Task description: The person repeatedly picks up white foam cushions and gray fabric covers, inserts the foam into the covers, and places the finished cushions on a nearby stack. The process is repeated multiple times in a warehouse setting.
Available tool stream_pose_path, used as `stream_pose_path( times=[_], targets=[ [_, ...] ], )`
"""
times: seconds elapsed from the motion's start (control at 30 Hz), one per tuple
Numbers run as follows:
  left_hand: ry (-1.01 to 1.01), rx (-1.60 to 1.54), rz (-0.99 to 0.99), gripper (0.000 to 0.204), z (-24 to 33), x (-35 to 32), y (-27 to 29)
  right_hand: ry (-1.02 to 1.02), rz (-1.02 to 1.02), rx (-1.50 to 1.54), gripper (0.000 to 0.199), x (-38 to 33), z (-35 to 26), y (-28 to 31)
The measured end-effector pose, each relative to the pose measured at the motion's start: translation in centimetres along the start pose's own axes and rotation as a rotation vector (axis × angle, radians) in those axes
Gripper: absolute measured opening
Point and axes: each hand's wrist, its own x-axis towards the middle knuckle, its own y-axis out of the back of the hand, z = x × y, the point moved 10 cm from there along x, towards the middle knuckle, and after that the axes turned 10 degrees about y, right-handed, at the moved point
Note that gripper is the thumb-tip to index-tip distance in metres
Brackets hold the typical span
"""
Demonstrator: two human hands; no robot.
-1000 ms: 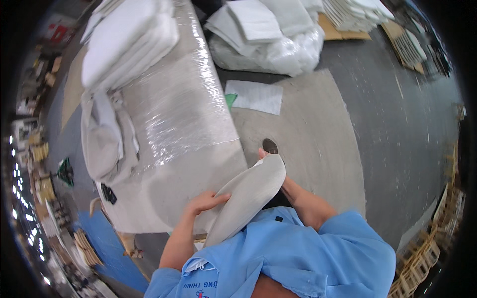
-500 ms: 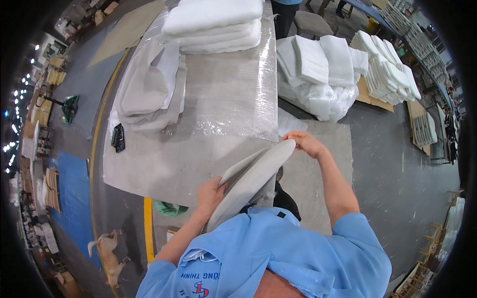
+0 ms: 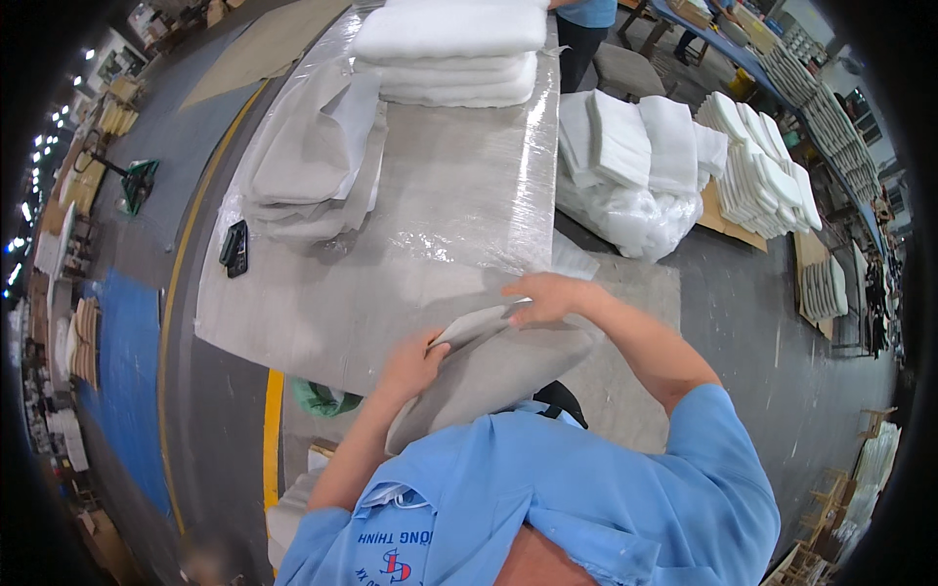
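Observation:
A grey fabric cushion cover (image 3: 498,371) lies tilted against my body at the table's near edge, and it looks padded. Its opening edge faces the table. My left hand (image 3: 412,371) is closed on the left part of that edge, thumb on top. At the right part of the edge, my right hand (image 3: 547,297) is closed with its fingers and thumb on the fabric. The inside of the cover is mostly hidden. Beyond the hands, a stack of grey fabric covers (image 3: 303,161) lies on the table's left side.
White padding sheets (image 3: 449,34) are piled at the far end of the plastic-covered table (image 3: 459,186). A black tool (image 3: 234,249) lies at its left edge. More white pads (image 3: 625,146) stand on the right. A person in blue (image 3: 586,15) is at the far end.
My right hand has moved left and inward along the cover's edge. The cover has turned from upright on its side to lying flatter against me. My left hand still grips it.

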Motion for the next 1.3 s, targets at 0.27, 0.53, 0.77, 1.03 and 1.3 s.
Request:
stream_pose_path(
  times=[0.27,0.53,0.77,1.03,1.3],
  targets=[
    [-1.249,-0.311,-0.963,0.025,22.3,-22.7,6.0,-0.043,-0.032,0.018,0.033,3.2,-0.3,-2.5],
    [-1.274,-1.014,-0.407,0.02,20.7,-19.1,13.0,-0.079,0.028,0.041,0.029,2.7,1.7,-3.4],
    [-1.445,-1.238,-0.208,0.032,20.2,-19.0,8.5,-0.055,0.001,0.095,0.025,3.8,0.0,-2.8],
    [-1.199,-1.191,-0.55,0.034,20.9,-18.6,9.0,-0.12,-0.003,0.075,0.022,4.1,0.5,-3.3],
    [-0.613,-0.561,-0.255,0.056,11.4,-2.2,6.7,-0.046,0.235,0.428,0.029,3.5,0.9,-2.9]
  ],
)
